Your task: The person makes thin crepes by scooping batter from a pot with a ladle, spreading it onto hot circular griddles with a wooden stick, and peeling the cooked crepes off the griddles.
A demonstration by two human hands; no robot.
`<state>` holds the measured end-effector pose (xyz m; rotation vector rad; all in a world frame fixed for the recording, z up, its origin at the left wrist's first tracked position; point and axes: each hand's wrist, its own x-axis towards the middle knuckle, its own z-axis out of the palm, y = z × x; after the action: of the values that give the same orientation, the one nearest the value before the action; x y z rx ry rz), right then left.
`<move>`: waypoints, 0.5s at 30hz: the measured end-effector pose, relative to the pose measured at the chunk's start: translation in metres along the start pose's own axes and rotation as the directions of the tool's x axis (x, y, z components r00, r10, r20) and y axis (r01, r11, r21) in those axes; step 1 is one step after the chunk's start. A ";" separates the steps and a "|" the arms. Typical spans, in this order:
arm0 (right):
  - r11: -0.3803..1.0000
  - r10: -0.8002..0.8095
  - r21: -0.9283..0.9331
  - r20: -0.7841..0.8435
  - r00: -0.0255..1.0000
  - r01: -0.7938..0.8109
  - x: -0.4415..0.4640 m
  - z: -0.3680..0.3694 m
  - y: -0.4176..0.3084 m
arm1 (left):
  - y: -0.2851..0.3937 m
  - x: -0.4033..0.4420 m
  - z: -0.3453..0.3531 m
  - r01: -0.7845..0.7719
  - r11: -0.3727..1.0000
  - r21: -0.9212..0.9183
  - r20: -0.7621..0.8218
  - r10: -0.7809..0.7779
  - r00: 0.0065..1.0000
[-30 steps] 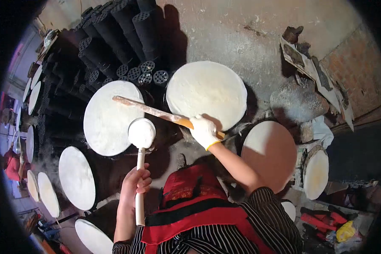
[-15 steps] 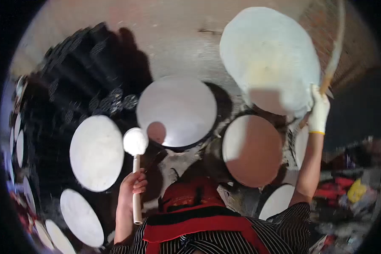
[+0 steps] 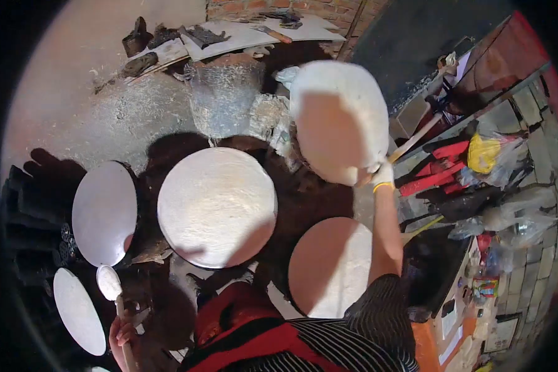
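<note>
My left hand [image 3: 123,333], bare, is closed around the handle of a ladle [image 3: 109,283]. White batter fills its head, which is beside the edge of a smooth grey griddle [image 3: 105,211]. At the right, my right hand [image 3: 383,175] wears a white glove with a yellow cuff. It is closed at the lower right edge of a large, thin white flatbread [image 3: 341,118], which hangs in the air partly in shadow. A long wooden stick [image 3: 418,137] runs up and right from this hand. How the fingers grip the two is unclear.
White-coated round griddles stand in the middle [image 3: 217,204], lower right [image 3: 328,266] and lower left [image 3: 79,313]. Dark cylindrical briquettes [image 3: 28,211] are stacked at the left. A pale board [image 3: 254,37] lies at the back. Bags and red cloth [image 3: 443,164] fill the right side.
My view has turned to the right. The flatbread, held by my right hand, has swung away from the griddles toward the back. The ladle has come down beside the grey griddle.
</note>
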<state>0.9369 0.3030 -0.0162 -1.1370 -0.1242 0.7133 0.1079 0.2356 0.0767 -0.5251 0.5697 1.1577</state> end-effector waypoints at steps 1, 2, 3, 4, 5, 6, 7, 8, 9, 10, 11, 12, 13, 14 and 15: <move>0.994 0.079 0.076 -0.080 0.994 -0.073 0.032 -0.039 0.030 | -0.013 -0.002 0.003 -0.032 0.999 0.019 -0.021 0.033 0.999; 0.996 0.094 0.020 -0.325 0.941 -0.092 0.011 -0.025 0.038 | -0.022 -0.008 0.003 -0.060 0.997 0.037 -0.039 0.062 0.997; 0.992 0.095 0.112 -0.305 0.948 -0.064 0.035 -0.052 0.072 | -0.034 -0.011 0.003 -0.089 0.995 0.054 -0.059 0.092 0.994; 0.993 0.082 0.107 -0.362 0.928 -0.046 0.042 -0.061 0.089 | -0.043 -0.017 0.004 -0.115 0.990 0.076 -0.072 0.121 0.990; 0.995 0.072 0.097 -0.422 0.904 -0.034 0.044 -0.069 0.108 | -0.053 -0.020 0.003 -0.148 0.985 0.093 -0.084 0.156 0.984; 0.997 0.054 0.079 -0.474 0.879 -0.019 0.047 -0.077 0.112 | -0.068 -0.028 -0.001 -0.177 0.978 0.113 -0.102 0.189 0.977; 0.999 0.043 0.025 -0.505 0.862 -0.035 0.041 -0.074 0.116 | -0.075 -0.033 -0.002 -0.203 0.970 0.136 -0.112 0.218 0.969; 0.998 0.028 -0.027 -0.532 0.846 -0.051 0.028 -0.060 0.111 | -0.085 -0.037 -0.005 -0.226 0.962 0.155 -0.123 0.246 0.961; 0.995 0.009 -0.079 -0.556 0.831 -0.063 0.021 -0.051 0.108 | -0.092 -0.042 -0.008 -0.250 0.951 0.184 -0.130 0.276 0.952; 0.999 0.035 -0.001 -0.544 0.839 -0.042 0.027 -0.054 0.113 | -0.101 -0.047 -0.010 -0.279 0.935 0.218 -0.137 0.312 0.940; 0.997 0.060 0.074 -0.529 0.846 -0.024 0.034 -0.062 0.115 | -0.108 -0.051 -0.012 -0.308 0.915 0.261 -0.146 0.353 0.924; 0.989 0.085 0.149 -0.515 0.853 -0.009 0.041 -0.069 0.116 | -0.117 -0.055 -0.014 -0.341 0.880 0.330 -0.155 0.407 0.900; 0.988 0.078 0.156 -0.530 0.845 0.006 0.045 -0.076 0.119 | -0.130 -0.057 -0.014 -0.376 0.805 0.458 -0.157 0.490 0.858; 0.997 0.029 0.078 -0.559 0.829 0.018 0.039 -0.084 0.118 | -0.143 -0.061 -0.015 -0.376 0.648 0.662 -0.136 0.597 0.790; 0.999 -0.043 -0.049 -0.582 0.812 0.018 0.025 -0.086 0.115 | -0.158 -0.064 -0.016 -0.304 0.420 0.855 -0.092 0.701 0.708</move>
<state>0.9416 0.2765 -0.1592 -1.3454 0.3691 0.3036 0.2360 0.1316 0.1217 0.2492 1.6774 1.2070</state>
